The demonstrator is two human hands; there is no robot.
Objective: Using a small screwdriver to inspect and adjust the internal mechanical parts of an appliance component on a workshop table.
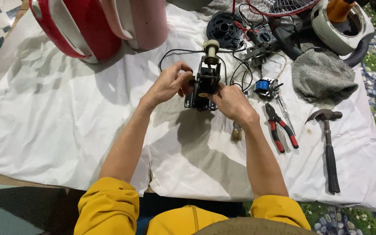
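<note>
Both hands up over the middle of the cloth, clamped on one part: left hand [169, 83] pinches the left side of a small black motor assembly [205, 80], fingers curled at a knob on its flank; right hand [232, 103] grips its lower right corner from beneath. The assembly is held upright, just above the cloth, a cream-coloured spindle cap [211, 46] at its top and black wires [170, 54] trailing off behind it. Yellow sleeves [109, 206] at the near edge. Surroundings, large to small: white sheet [57, 113] spread over the floor, creased, carrying everything; red and white appliance housing [96, 24] at the far left; fan parts at the far right, namely a wire fan guard [279, 6] and a pale ring-shaped base [340, 30]; grey rag [323, 78] bunched beside them; black round motor cover [223, 28] behind the assembly; claw hammer [328, 148] lying lengthwise at the right, head away from the person; red-handled pliers [280, 127] between hammer and right forearm; small coil with blue winding [263, 85] just beyond the pliers; paintbrush [236, 132] partly hidden under the right wrist, bristles showing.
</note>
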